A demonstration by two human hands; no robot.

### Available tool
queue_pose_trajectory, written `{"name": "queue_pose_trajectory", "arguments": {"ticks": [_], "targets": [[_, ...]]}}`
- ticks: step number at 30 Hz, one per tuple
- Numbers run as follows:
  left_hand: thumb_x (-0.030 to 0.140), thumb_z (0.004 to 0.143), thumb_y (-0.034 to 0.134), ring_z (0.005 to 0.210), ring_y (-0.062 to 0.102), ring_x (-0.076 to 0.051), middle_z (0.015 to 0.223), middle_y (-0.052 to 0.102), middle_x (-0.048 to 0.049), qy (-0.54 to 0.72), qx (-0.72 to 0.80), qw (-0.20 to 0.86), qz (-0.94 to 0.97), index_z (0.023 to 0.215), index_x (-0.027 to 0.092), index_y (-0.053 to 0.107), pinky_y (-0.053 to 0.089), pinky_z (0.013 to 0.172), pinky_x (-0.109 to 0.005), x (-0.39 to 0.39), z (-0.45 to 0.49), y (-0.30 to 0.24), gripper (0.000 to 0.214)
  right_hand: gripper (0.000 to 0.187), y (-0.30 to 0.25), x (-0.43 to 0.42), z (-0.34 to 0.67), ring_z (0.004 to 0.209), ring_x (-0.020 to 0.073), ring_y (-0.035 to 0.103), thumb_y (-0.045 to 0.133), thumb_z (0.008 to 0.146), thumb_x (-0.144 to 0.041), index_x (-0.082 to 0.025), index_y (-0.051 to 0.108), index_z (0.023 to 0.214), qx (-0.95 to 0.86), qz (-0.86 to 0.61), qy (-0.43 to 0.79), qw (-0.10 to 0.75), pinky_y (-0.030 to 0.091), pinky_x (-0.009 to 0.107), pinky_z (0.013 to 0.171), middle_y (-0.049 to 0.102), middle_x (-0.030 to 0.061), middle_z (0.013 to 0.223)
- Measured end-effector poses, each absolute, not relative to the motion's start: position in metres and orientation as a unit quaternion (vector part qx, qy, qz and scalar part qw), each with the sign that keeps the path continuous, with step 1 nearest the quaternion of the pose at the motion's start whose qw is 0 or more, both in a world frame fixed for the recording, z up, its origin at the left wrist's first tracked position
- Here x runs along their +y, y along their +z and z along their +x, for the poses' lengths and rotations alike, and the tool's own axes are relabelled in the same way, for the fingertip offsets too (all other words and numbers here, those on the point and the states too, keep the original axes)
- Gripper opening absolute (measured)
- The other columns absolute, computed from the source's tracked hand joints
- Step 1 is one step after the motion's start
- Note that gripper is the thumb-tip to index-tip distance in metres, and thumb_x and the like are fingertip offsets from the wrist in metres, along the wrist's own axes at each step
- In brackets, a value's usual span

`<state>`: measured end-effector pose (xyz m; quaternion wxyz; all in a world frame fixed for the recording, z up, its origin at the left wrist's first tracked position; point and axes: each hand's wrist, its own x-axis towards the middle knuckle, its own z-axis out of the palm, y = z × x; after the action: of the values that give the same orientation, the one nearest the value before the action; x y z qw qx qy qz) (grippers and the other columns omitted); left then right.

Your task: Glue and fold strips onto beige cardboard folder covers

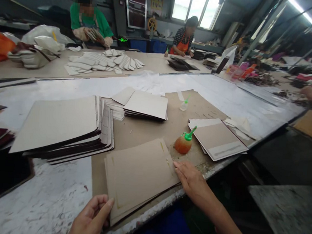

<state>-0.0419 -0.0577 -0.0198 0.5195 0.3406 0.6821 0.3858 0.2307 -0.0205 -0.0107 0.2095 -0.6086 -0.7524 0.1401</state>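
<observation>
A tan cardboard sheet with yellowish glue streaks along its edges lies on a small stack at the table's front edge. At its near left corner my left hand is closed, thumb along the edge and fingers curled. My right hand has its fingertips closed at the sheet's right edge; part of that grip is hidden. Just beyond the right hand stands a round squeeze bottle of orange-brown liquid with a green spout. Right of the bottle lies a pile of boards with a pale strip across the top one.
To the left rises a tall stack of pale boards, with a smaller stack behind. A small clear bottle stands farther back. A black flat panel lies at left. Two co-workers sit across the table.
</observation>
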Motion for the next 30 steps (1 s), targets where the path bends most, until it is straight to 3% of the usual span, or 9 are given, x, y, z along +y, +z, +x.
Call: {"name": "queue_pose_trajectory", "arguments": {"ticks": [5, 8, 12, 16, 21, 26, 28, 30], "targets": [[0.059, 0.057, 0.067, 0.047, 0.042, -0.011, 0.051, 0.052, 0.0038, 0.384, 0.683, 0.524, 0.334, 0.070, 0.018, 0.058, 0.036, 0.050, -0.023, -0.055, -0.043, -0.020, 0.043, 0.031, 0.004, -0.020, 0.227, 0.094, 0.0225, 0.058, 0.039, 0.088, -0.027, -0.017, 0.064, 0.103, -0.687, -0.631, 0.225, 0.280, 0.044, 0.041, 0.089, 0.065, 0.0097, 0.095], [0.059, 0.056, 0.068, 0.048, 0.045, -0.013, 0.051, 0.053, 0.0031, 0.373, 0.679, 0.530, 0.344, 0.073, 0.018, 0.059, 0.038, 0.050, -0.024, -0.053, -0.046, -0.019, 0.046, 0.035, 0.013, -0.018, 0.225, 0.075, 0.0181, 0.061, 0.043, 0.086, -0.035, -0.018, 0.063, 0.109, -0.565, -0.649, 0.389, 0.330, 0.052, 0.031, 0.066, 0.066, 0.0070, 0.097], [0.057, 0.062, 0.065, 0.050, 0.048, -0.013, 0.053, 0.055, 0.0026, 0.374, 0.674, 0.534, 0.347, 0.079, 0.017, 0.061, 0.040, 0.053, -0.024, -0.054, -0.049, -0.017, 0.043, 0.041, 0.016, -0.019, 0.223, 0.058, 0.0122, 0.055, 0.057, 0.076, -0.042, -0.015, 0.065, 0.106, -0.438, -0.624, 0.524, 0.381, 0.048, 0.024, 0.050, 0.068, 0.0052, 0.088], [0.057, 0.066, 0.061, 0.054, 0.051, -0.014, 0.060, 0.059, 0.0002, 0.384, 0.656, 0.545, 0.355, 0.088, 0.016, 0.063, 0.040, 0.051, -0.024, -0.061, -0.051, -0.019, 0.046, 0.050, 0.011, -0.028, 0.222, 0.065, 0.0161, 0.059, 0.068, 0.064, -0.046, -0.016, 0.066, 0.104, -0.366, -0.646, 0.531, 0.408, 0.048, 0.023, 0.049, 0.069, 0.0073, 0.088], [0.051, 0.073, 0.057, 0.075, 0.057, -0.018, 0.088, 0.066, -0.0066, 0.423, 0.650, 0.511, 0.371, 0.098, 0.016, 0.062, 0.043, 0.062, -0.025, -0.070, -0.059, -0.014, 0.044, 0.061, 0.003, -0.037, 0.220, 0.088, 0.0287, 0.062, 0.072, 0.054, -0.052, -0.020, 0.065, 0.105, -0.351, -0.673, 0.499, 0.418, 0.054, 0.032, 0.060, 0.069, 0.0104, 0.096], [0.047, 0.069, 0.065, 0.071, 0.054, -0.015, 0.090, 0.066, -0.0049, 0.486, 0.620, 0.557, 0.265, 0.096, 0.017, 0.062, 0.042, 0.057, -0.024, -0.087, -0.084, -0.009, 0.041, 0.058, 0.006, -0.043, 0.185, 0.084, 0.0271, 0.063, 0.066, 0.063, -0.054, -0.020, 0.061, 0.109, -0.404, -0.642, 0.507, 0.408, 0.054, 0.034, 0.063, 0.068, 0.0095, 0.092], [0.048, 0.060, 0.073, 0.077, 0.056, -0.018, 0.089, 0.065, -0.0045, 0.496, 0.627, 0.566, 0.202, 0.092, 0.017, 0.063, 0.043, 0.058, -0.025, -0.100, -0.106, -0.009, 0.045, 0.051, 0.009, -0.046, 0.161, 0.076, 0.0217, 0.063, 0.060, 0.071, -0.051, -0.018, 0.059, 0.111, -0.442, -0.604, 0.536, 0.390, 0.053, 0.031, 0.061, 0.067, 0.0074, 0.086], [0.050, 0.042, 0.082, 0.081, 0.058, -0.022, 0.085, 0.065, -0.0046, 0.489, 0.668, 0.544, 0.140, 0.084, 0.017, 0.063, 0.046, 0.060, -0.027, -0.113, -0.134, -0.009, 0.056, 0.045, 0.011, -0.048, 0.141, 0.065, 0.0162, 0.061, 0.054, 0.079, -0.047, -0.016, 0.059, 0.111, -0.485, -0.560, 0.563, 0.367, 0.052, 0.029, 0.061, 0.066, 0.0051, 0.081]]}}
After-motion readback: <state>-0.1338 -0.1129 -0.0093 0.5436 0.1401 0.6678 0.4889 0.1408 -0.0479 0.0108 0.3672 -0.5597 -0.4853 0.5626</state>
